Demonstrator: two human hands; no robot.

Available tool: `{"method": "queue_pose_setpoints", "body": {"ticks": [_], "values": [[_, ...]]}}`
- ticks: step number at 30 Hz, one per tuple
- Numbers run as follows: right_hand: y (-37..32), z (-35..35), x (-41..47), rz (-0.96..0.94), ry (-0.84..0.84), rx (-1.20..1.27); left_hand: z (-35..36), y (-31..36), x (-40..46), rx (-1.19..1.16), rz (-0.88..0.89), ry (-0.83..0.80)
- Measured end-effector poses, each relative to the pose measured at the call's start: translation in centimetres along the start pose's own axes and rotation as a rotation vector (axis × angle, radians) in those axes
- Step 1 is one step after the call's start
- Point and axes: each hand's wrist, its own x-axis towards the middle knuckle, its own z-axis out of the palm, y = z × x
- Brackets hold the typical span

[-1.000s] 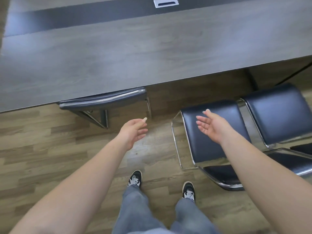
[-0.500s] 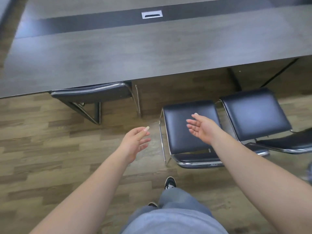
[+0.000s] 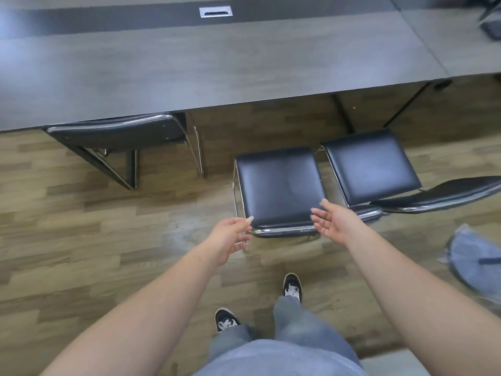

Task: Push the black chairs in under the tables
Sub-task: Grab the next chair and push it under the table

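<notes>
A black chair [image 3: 279, 185] with a chrome frame stands out on the floor in front of the dark wooden table [image 3: 206, 69]. My left hand [image 3: 230, 237] hovers open at the left end of its backrest [image 3: 284, 231], fingertips close to it. At the right end of the backrest my right hand [image 3: 333, 221] is open, palm turned inward. A second black chair [image 3: 371, 166] stands out to its right. Another black chair [image 3: 119, 131] at the left sits tucked under the table edge.
Wood-look flooring [image 3: 95, 234] spreads around me. A second table [image 3: 461, 36] joins on at the right. A grey cable port [image 3: 215, 11] is set in the tabletop. Another person's jeans leg [image 3: 477, 261] shows at the right edge. My feet [image 3: 292, 286] stand just behind the middle chair.
I have shifted to the right, so the middle chair now lies straight ahead. Both hands have come down to the two ends of its backrest.
</notes>
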Motion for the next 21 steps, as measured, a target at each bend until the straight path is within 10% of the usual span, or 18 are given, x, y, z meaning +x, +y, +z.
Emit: {"method": "queue_pose_setpoints", "body": {"ticks": [12,21], "values": [[-2.3,-16.0,5.7,0.186,0.174,-0.164,11.5,-3.8,3.8,-0.309,-0.211,0.246],[-3.5,-18.9,10.2,0.249,-0.055,-0.233,17.3,-6.8,7.6,-0.407,-0.174,0.343]]}}
